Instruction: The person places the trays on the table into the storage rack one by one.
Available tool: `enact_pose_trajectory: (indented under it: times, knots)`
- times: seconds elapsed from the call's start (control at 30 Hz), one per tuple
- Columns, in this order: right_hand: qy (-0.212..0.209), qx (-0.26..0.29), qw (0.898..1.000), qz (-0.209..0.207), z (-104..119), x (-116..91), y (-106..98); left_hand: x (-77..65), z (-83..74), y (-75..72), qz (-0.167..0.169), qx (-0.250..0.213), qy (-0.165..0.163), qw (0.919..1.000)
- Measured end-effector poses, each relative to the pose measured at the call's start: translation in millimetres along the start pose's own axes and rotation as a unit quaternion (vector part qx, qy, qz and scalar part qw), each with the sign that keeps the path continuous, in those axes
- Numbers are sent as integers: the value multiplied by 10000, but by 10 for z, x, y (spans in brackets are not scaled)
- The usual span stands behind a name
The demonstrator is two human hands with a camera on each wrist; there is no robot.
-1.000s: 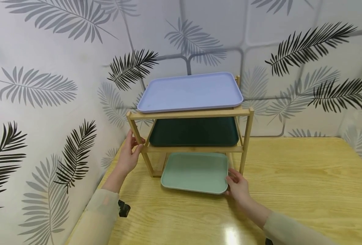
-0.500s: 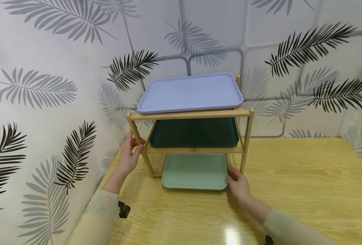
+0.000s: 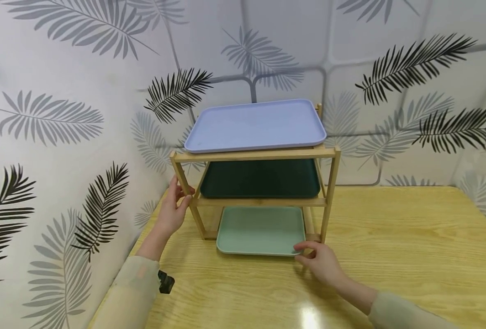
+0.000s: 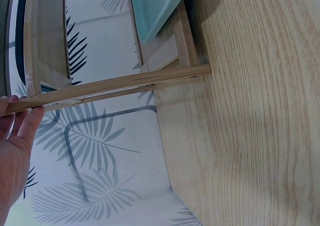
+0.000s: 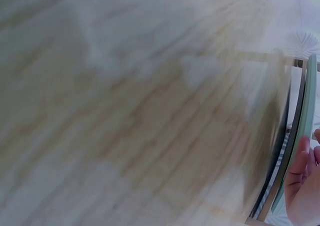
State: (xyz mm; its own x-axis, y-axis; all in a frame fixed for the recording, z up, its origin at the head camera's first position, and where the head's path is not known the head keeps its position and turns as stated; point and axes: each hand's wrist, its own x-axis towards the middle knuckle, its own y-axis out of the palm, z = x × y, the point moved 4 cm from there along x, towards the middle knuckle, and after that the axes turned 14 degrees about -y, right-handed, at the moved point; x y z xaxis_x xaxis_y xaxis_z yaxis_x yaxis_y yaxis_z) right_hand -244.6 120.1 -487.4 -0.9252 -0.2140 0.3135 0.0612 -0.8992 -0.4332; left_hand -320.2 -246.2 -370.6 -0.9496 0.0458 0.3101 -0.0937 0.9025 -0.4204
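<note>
A light green tray [image 3: 261, 230] lies at the bottom level of a wooden rack [image 3: 251, 201], its front part jutting out past the rack's front legs. With thumb and fingers, my right hand [image 3: 324, 264] pinches the tray's front right corner. In the right wrist view the tray [image 5: 306, 113] appears edge-on, with the right hand [image 5: 305, 188] at its rim. My left hand [image 3: 171, 211] grips the rack's left front post at the middle rail's height. The left wrist view shows fingers of this hand [image 4: 15, 141] around the wooden post [image 4: 115, 84].
A lavender tray [image 3: 257, 125] rests tilted on the rack's top level. Below it, a dark green tray [image 3: 261, 179] sits on the middle level. The rack stands on a wood-grain table [image 3: 399, 237], near a leaf-patterned wall covering [image 3: 391, 109] behind and at left.
The light green tray has slid slightly back into the rack and straightened. My right hand has shifted from the tray's right side to its front right corner. My left hand stays on the post.
</note>
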Motion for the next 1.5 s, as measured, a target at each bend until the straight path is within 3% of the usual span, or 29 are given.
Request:
enact_pose_trajectory:
  times: [0.1, 0.53, 1.07, 1.23, 1.33, 1.5]
  knots:
    - [-61, 18, 9999, 119, -18, 10, 50, -2, 1, 3, -1, 20, 45, 10000]
    - [-416, -385, 9983, -92, -54, 201, 82, 5, 1, -5, -47, 130, 69, 9999]
    - [21, -750, 9968, -284, -147, 493, 144, -1, -12, -1, -32, 151, -3, 9999]
    - [-43, -895, 9954, -350, -181, 533, 143, -1, -18, 12, 34, 38, 9, 10000]
    - [-113, -751, 9962, -425, -192, 536, 132, 0, -13, 12, 46, 23, -42, 10000]
    - [-180, -27, 9985, -525, -148, 496, 78, -11, -4, -3, 0, 114, -134, 9998]
